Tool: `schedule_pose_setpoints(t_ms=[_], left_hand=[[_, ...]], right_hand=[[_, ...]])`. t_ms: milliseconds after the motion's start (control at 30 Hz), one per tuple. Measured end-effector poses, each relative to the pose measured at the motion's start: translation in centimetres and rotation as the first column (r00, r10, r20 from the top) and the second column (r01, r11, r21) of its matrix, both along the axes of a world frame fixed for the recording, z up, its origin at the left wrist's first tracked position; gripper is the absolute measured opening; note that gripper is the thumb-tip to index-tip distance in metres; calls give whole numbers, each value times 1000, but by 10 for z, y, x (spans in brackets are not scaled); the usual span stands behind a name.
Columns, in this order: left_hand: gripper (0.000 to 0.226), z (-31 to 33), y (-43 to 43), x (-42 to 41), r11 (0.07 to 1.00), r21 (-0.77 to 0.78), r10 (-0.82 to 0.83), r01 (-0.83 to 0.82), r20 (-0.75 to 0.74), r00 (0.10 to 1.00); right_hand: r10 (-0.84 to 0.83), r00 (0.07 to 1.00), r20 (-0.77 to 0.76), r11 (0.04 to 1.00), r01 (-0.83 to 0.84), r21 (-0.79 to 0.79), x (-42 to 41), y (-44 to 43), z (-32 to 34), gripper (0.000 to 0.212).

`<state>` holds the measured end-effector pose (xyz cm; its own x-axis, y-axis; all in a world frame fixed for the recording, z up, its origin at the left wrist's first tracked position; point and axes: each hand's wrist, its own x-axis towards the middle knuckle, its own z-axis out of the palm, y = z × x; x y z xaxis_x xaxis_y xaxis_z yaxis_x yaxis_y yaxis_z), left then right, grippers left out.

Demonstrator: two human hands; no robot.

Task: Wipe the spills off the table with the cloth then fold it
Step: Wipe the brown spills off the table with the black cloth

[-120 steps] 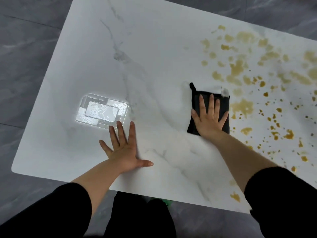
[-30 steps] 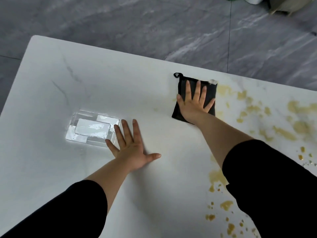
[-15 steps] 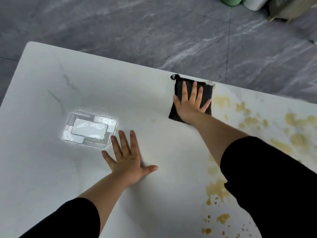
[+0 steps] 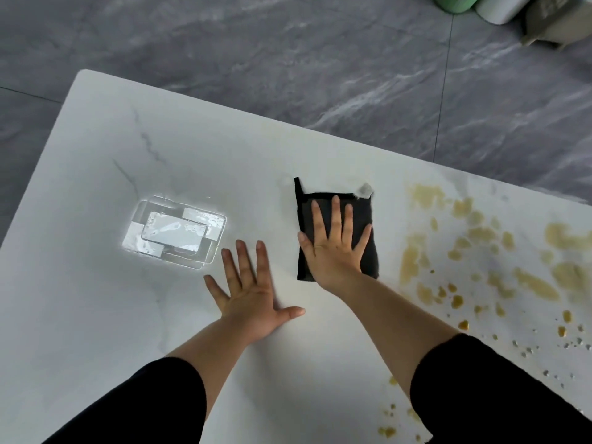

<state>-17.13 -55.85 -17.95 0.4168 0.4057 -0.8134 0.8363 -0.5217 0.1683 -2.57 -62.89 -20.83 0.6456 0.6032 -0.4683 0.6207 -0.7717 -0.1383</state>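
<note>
Table (image 4: 96,315): white marble-look top with grey veins, seen from above at an angle; far left corner rounded.

Cloth (image 4: 305,216): black, folded to a rough rectangle, lying flat on the table a little right of centre. A thin loop (image 4: 298,184) sticks out at its far left corner and a small grey tag (image 4: 364,190) at its far right corner.

Right hand (image 4: 334,251): palm down on the cloth, fingers straight and spread, pressing it to the table.

Left hand (image 4: 251,299): flat on bare table just left of the cloth and apart from it, fingers spread, thumb out to the right.

Spills (image 4: 413,254): yellow-brown smears and drops over the right part of the table, starting near the cloth's right edge; smaller drops lie along the near right edge.

Glare patch (image 4: 174,233): bright rectangular reflection on the table, left of the left hand.

Sleeves (image 4: 144,408): black, pushed up both forearms.

Floor (image 4: 288,59): dark grey veined tiles beyond the table.

Top right corner: a green item (image 4: 455,3) and a white one (image 4: 499,8), cut off by the frame, possibly containers.
</note>
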Motion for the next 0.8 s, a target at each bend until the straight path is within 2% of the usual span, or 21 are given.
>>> schedule_pose_setpoints(t_ms=[233,367,567,800], left_hand=[[141,-1,0,-1,1000,-15,-9,9,-8,1000],[141,-2,0,-2,1000,-15,-14,14,-6,1000],[142,0,2,0,1000,-16,-5,5,-11,1000],[143,7,1,-1,1000,-30,1,0,26,1000]], right_hand=[[-68,997,20,997,68,38,42,119,-6,62],[-11,999,33,999,10,38,50,132,-8,62],[112,991,67,988,-118,101,15,33,-1,62],[35,996,81,999,-37,19,-71,-113,17,69]])
